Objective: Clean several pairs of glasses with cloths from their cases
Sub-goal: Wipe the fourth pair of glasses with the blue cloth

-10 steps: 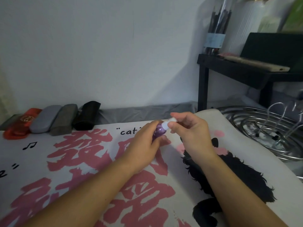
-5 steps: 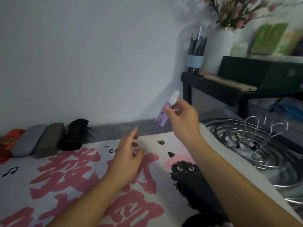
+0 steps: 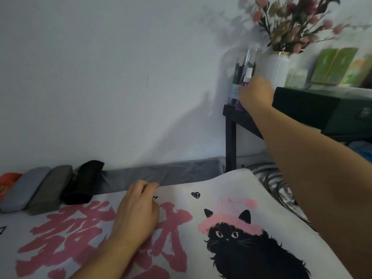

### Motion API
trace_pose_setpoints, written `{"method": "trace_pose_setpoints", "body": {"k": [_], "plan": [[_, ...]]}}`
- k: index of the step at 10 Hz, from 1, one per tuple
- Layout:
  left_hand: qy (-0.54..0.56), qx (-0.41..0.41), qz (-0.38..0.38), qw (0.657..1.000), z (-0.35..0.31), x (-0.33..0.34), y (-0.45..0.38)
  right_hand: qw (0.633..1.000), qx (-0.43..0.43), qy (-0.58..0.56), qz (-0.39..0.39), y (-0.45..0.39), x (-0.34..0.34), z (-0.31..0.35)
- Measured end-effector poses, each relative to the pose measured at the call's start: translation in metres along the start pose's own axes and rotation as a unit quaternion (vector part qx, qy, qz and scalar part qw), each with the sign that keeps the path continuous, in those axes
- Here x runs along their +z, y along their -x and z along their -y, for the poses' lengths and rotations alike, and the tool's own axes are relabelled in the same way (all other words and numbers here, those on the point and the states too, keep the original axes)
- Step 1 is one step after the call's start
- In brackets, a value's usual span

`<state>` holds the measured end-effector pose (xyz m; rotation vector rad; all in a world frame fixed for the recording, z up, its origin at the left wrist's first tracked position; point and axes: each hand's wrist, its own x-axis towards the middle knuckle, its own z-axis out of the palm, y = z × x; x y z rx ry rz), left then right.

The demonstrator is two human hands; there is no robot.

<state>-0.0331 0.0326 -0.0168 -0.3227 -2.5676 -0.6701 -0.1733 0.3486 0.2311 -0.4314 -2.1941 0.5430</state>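
Your right hand (image 3: 256,93) grips the small spray bottle (image 3: 248,75) with curled fingers, at the black shelf (image 3: 239,115). Your left hand (image 3: 136,212) rests on the printed cloth (image 3: 221,190), fingers loosely bent, holding nothing.

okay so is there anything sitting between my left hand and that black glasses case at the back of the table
Nothing visible does. Your left hand rests on the printed cloth, and the black glasses case lies to its left by the wall, with only bare cloth between. Your right hand is away at the black shelf, gripping the purple spray bottle.
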Motion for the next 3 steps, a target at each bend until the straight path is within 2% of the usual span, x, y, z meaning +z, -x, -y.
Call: {"method": "trace_pose_setpoints", "body": {"k": [2, 3], "plan": [[-0.018, 0.007, 0.0, 1.0, 0.001, 0.002, 0.001, 1.0, 0.016, -0.011, 0.007, -0.005, 0.004, -0.001], [-0.023, 0.02, -0.011, 0.999, 0.004, 0.003, 0.001, 0.998, 0.024, -0.059, -0.015, 0.006, 0.0, 0.004]]}}
